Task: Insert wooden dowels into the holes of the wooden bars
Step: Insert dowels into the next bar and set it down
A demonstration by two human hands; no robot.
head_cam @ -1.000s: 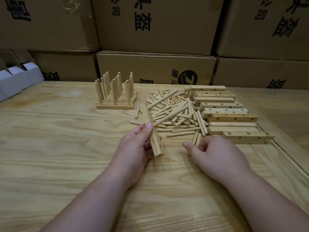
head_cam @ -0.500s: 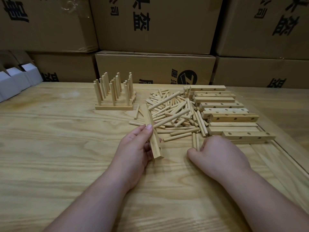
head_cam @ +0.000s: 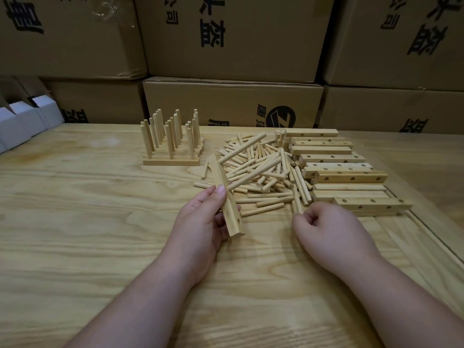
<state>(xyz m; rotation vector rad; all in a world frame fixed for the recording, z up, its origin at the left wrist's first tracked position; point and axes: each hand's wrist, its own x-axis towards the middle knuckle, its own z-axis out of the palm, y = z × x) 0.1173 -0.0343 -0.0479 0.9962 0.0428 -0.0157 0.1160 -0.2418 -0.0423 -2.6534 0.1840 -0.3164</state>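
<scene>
Stacked cardboard boxes (head_cam: 233, 38) behind my table carry large black Chinese print, upside down from where I sit; I can't read the characters with confidence. Lower middle box (head_cam: 226, 101): round black logo (head_cam: 280, 118) with a slanted mark, cut off by the table edge.

Pale tan dowels (head_cam: 258, 172), black-printed brown boxes (head_cam: 233, 36)
</scene>
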